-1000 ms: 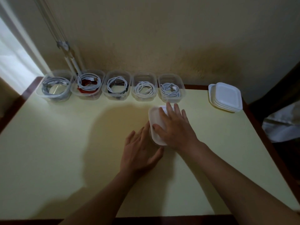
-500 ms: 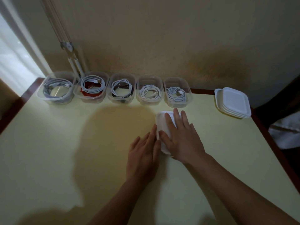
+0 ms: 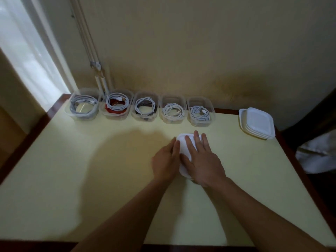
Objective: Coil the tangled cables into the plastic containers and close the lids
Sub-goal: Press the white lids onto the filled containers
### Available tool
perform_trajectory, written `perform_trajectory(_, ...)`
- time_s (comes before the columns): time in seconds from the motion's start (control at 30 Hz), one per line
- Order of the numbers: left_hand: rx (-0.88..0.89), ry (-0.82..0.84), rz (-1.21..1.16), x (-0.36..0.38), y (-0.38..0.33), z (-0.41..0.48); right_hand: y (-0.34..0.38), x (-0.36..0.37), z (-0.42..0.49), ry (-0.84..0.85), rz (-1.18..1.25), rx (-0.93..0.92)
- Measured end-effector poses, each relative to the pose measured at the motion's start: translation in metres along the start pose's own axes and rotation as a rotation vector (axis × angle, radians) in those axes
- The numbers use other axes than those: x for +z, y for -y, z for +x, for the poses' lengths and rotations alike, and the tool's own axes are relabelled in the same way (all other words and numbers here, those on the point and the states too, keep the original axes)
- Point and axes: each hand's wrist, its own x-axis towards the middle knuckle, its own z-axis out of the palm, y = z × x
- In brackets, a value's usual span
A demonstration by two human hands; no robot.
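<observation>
Well, risk: pressing off-centre would likely leave a corner of the white square plastic lid (image 3: 183, 142) unseated, or skid it across the smooth yellow table (image 3: 91, 170). The lid sits mid-table under the right hand (image 3: 201, 160), fingers straight, slightly spread, flat on top. The left hand (image 3: 164, 162) has fingers straight and together, touching the lid's left edge. Five open clear tubs of coiled cables (image 3: 201, 111) wait by the wall

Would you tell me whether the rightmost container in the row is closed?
Open: the container has no lid; its coiled cable shows inside. Spare lids sit stacked to its right.
</observation>
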Motion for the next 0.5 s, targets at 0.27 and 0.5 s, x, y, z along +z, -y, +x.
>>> perform_trajectory(0.27,0.024,-0.084,-0.072,-0.013,0.021,-0.018,0.031,0.007,-0.040,0.021,-0.033,0.017)
perform_trajectory(0.5,0.120,-0.117,0.024,-0.041,0.047,-0.051,0.083,0.007,-0.069,0.033,-0.034,0.047)
